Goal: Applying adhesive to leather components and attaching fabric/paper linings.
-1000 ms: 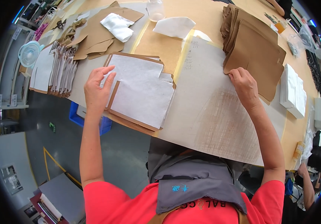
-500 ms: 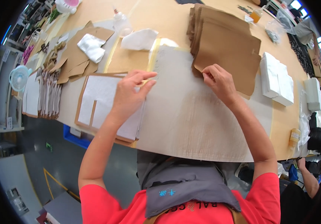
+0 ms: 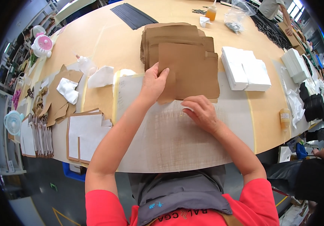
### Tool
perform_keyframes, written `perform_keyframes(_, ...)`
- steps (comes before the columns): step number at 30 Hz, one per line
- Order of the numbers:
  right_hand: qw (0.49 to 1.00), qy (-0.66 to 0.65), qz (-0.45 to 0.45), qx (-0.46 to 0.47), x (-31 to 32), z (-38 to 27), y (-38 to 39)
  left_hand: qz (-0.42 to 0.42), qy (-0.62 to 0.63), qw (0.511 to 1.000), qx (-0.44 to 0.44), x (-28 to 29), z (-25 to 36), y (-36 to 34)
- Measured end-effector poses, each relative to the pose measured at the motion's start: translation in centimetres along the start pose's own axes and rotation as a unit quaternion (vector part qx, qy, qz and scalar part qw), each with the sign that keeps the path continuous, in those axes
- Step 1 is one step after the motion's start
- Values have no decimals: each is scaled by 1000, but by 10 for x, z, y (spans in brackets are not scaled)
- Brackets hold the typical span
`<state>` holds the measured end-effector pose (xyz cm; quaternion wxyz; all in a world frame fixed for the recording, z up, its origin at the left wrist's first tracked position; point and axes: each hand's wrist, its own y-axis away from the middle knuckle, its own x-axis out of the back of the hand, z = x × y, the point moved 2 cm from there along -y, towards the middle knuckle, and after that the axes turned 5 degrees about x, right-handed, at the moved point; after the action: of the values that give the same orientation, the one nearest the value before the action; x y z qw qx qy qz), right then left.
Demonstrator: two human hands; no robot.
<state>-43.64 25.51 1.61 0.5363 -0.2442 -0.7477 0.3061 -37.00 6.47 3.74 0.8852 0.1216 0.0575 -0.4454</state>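
My left hand (image 3: 155, 83) pinches the left edge of a brown sheet (image 3: 186, 60), which looks like leather or card. That sheet lies tilted over a stack of similar brown pieces (image 3: 169, 31), their notched edges fanned out. Just below the sheet's near edge, my right hand (image 3: 202, 114) hovers over the grey work mat (image 3: 162, 147). Its fingers are bent, with the thumb held apart from them; whether anything small sits between them is unclear. White-faced panels with brown borders (image 3: 90, 135) lie left of my left forearm.
White stacked pieces (image 3: 241, 71) stand right of the brown stack. At the left are a bundle of panels (image 3: 39, 137), brown offcuts (image 3: 66, 88), a clear bottle (image 3: 86, 64) and a blue fan (image 3: 13, 122). A yellowish bottle (image 3: 284, 119) stands near the right edge.
My left hand has moved right and up onto the brown sheet. My right hand has left the stack's near corner and come down toward me. The view has shifted.
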Motion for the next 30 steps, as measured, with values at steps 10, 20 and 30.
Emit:
perform_keyframes(10, 872, -139, 315, -349, 75, 60, 3, -85, -216, 959, -164, -15, 64, 94)
perform_keyframes(20, 763, -403, -7, -505, 104, -19, 65, -50, -65, 997, 13, 19, -18, 149)
perform_keyframes(30, 894, -78, -52, -438, 83, -35, 105, 41, -347, 932, -96, 19, -56, 156)
